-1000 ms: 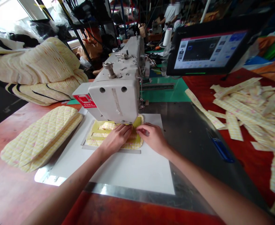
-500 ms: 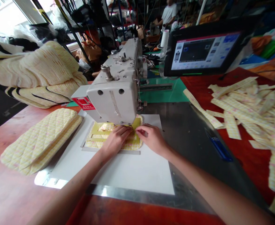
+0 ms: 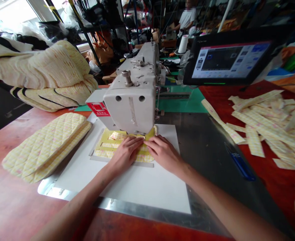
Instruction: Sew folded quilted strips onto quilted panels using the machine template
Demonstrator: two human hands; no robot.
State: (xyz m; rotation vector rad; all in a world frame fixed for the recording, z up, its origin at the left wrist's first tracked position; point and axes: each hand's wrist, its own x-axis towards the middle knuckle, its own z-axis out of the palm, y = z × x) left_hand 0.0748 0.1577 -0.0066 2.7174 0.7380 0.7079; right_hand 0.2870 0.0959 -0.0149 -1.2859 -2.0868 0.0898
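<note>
Under the head of the sewing machine (image 3: 129, 107) lies a quilted yellow piece (image 3: 104, 154) with a slotted yellow frame (image 3: 107, 145) on it. My left hand (image 3: 126, 150) rests on frame and fabric, its fingers together and pointing at a narrow cloth strip (image 3: 117, 135) by the machine's foot. Close to its right, my right hand (image 3: 164, 152) has its fingers bent and drawn together at the strip's right end. The two hands' fingertips nearly meet. What lies between the fingertips is too small to make out.
Quilted pieces (image 3: 44, 144) lie stacked at the left, with a larger pile (image 3: 42, 70) behind. At the right are loose cloth strips (image 3: 270, 117), blue snips (image 3: 241, 165) and a screen (image 3: 228, 63). A person (image 3: 187, 20) stands far back.
My right hand has moved in closer to my left hand, and its finger loop has closed up. The whole view has shifted slightly, so most things appear further right.
</note>
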